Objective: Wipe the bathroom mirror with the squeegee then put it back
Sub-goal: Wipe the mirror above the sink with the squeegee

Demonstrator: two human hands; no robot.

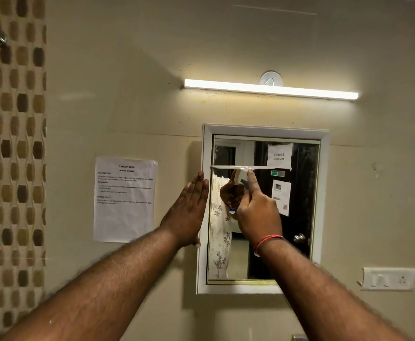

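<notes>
A white-framed bathroom mirror (297,242) hangs on the beige wall. A white squeegee (240,167) lies with its blade level against the glass in the upper third, reaching from the left edge to about mid-width. My right hand (259,207) grips its handle, the index finger stretched up to the blade. My left hand (191,205) rests flat, fingers together and pointing up, on the left side of the mirror frame. The mirror reflects the hand, a flowered curtain and a dark door.
A printed task sheet (125,199) is taped to the wall left of the mirror. A lit tube light (270,89) runs above it. A switch plate (388,278) sits at lower right. Brown mosaic tiles (12,143) cover the far left.
</notes>
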